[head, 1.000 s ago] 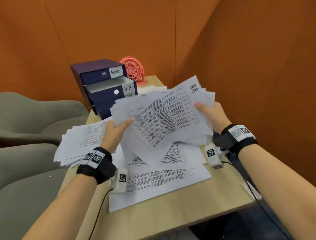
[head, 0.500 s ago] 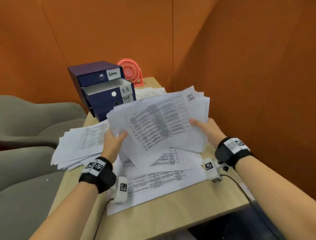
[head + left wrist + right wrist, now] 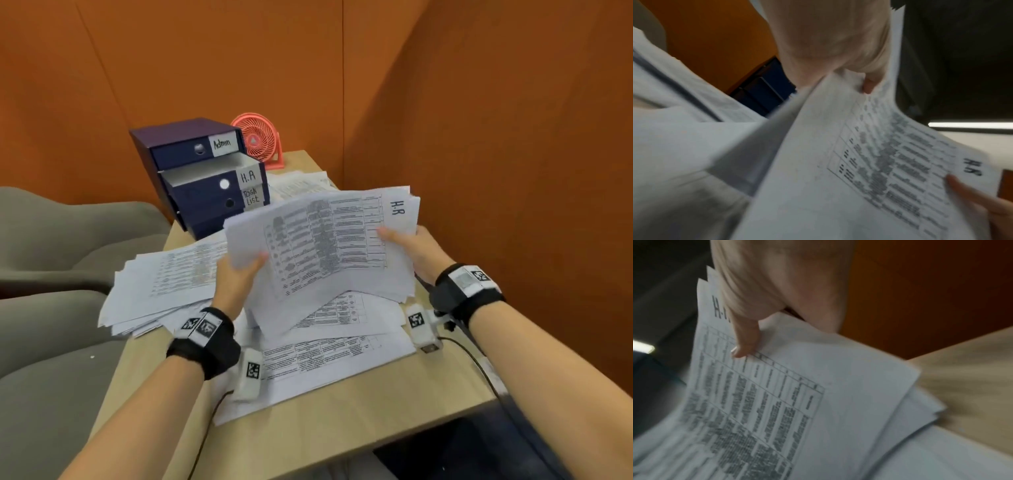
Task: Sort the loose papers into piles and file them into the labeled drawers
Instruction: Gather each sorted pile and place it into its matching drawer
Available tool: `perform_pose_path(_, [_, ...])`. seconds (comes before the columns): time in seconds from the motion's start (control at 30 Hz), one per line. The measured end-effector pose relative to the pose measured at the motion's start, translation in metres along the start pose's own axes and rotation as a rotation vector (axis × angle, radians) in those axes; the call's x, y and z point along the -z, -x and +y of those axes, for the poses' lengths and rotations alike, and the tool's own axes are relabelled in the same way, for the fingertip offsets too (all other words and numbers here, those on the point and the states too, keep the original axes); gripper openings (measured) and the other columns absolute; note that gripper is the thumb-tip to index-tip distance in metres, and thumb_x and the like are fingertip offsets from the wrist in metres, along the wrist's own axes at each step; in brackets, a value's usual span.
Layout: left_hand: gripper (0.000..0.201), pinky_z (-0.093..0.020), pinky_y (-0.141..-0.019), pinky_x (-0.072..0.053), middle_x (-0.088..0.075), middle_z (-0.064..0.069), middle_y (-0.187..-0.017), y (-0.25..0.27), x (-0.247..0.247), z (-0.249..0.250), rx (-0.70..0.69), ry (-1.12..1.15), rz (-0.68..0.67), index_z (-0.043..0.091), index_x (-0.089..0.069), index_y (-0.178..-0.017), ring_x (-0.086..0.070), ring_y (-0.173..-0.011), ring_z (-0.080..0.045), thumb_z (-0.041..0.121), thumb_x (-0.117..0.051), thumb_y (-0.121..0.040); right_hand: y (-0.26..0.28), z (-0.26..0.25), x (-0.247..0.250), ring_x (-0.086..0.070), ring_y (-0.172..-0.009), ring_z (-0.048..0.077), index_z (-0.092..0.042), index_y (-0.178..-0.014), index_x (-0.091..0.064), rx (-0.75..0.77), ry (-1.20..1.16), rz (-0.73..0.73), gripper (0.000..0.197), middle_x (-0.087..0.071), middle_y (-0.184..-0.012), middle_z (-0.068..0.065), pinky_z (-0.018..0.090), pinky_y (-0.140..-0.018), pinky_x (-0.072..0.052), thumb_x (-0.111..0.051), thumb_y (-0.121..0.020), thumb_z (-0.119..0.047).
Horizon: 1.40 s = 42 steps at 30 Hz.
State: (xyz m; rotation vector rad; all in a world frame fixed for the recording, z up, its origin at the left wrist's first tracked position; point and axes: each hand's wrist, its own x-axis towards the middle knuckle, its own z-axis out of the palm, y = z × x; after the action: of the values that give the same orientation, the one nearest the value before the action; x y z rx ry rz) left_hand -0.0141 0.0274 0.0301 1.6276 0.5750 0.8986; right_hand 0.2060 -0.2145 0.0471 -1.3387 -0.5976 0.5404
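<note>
- Since half a second ago, both hands have squared up the H.R stack (image 3: 329, 246), so its sheets lie less fanned, lifted above the table (image 3: 342, 404).
- Nearest, loose printed sheets (image 3: 329, 353) lie flat on the table under the stack.
- Left hand (image 3: 236, 277) pinches the stack's left edge, thumb on top; right hand (image 3: 411, 250) grips the right edge, thumb on the top sheet.
- Left of them, another paper pile (image 3: 161, 284) rests on the table.
- Farther back, the drawer unit (image 3: 198, 171) stands with its H.R drawer (image 3: 212, 178) pulled out, the Admin drawer (image 3: 195, 150) above it closed.
- Behind it stands a pink fan (image 3: 260, 140).
</note>
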Motion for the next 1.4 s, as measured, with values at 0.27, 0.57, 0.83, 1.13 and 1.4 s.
perform_pose_path(0.27, [0.047, -0.032, -0.08, -0.056, -0.07, 0.004, -0.105, -0.002, 0.018, 0.037, -0.113, 0.135, 0.019, 0.013, -0.061, -0.115, -0.068, -0.093, -0.01, 0.047, -0.066, -0.082, 0.0, -0.02, 0.007, -0.064, -0.117, 0.033, -0.009, -0.132, -0.058, 0.069, 0.034, -0.103, 0.044, -0.067, -0.127, 0.012, 0.052, -0.098, -0.052, -0.066, -0.09, -0.018])
perform_pose_path(0.57, [0.024, -0.032, -0.077, -0.055, -0.069, 0.002, -0.101, 0.004, 0.004, 0.023, -0.031, 0.172, 0.127, 0.011, -0.064, -0.112, -0.068, -0.085, -0.009, 0.021, -0.064, -0.091, 0.011, -0.002, -0.014, -0.068, -0.111, 0.028, -0.013, -0.124, -0.065, 0.073, 0.036, -0.043, 0.04, -0.071, -0.12, 0.007, 0.051, -0.095, -0.053, -0.074, -0.085, -0.016])
perform_pose_path(0.83, [0.009, -0.045, -0.081, -0.054, -0.068, -0.017, -0.11, -0.006, 0.023, -0.013, 0.362, -0.21, -0.048, 0.013, -0.062, -0.092, -0.065, -0.098, -0.032, 0.01, -0.056, -0.086, -0.005, 0.027, -0.01, -0.07, -0.092, 0.012, -0.009, -0.122, -0.064, -0.158, 0.365, -0.033, 0.042, -0.069, -0.12, 0.003, 0.022, -0.069, -0.055, -0.078, -0.083, -0.012])
perform_pose_path(1.13, [0.023, -0.036, -0.065, -0.054, -0.058, -0.019, -0.082, 0.028, 0.061, 0.003, 0.719, -0.698, -0.214, 0.002, -0.055, -0.107, -0.061, -0.069, -0.03, 0.022, -0.051, -0.097, -0.032, 0.049, 0.01, -0.062, -0.116, 0.036, -0.009, -0.136, -0.054, -0.324, 0.462, -0.001, 0.04, -0.064, -0.129, 0.016, 0.041, -0.099, -0.05, -0.06, -0.097, -0.017])
perform_pose_path(1.4, [0.037, -0.021, -0.034, -0.044, -0.048, -0.012, -0.077, 0.041, 0.052, -0.005, 0.879, -0.408, -0.138, 0.007, -0.05, -0.093, -0.048, -0.058, -0.024, 0.044, -0.056, -0.093, -0.012, 0.046, 0.03, -0.063, -0.085, 0.024, -0.008, -0.108, -0.064, -0.52, 0.791, -0.014, 0.019, -0.068, -0.1, 0.009, 0.033, -0.073, -0.052, -0.065, -0.095, -0.021])
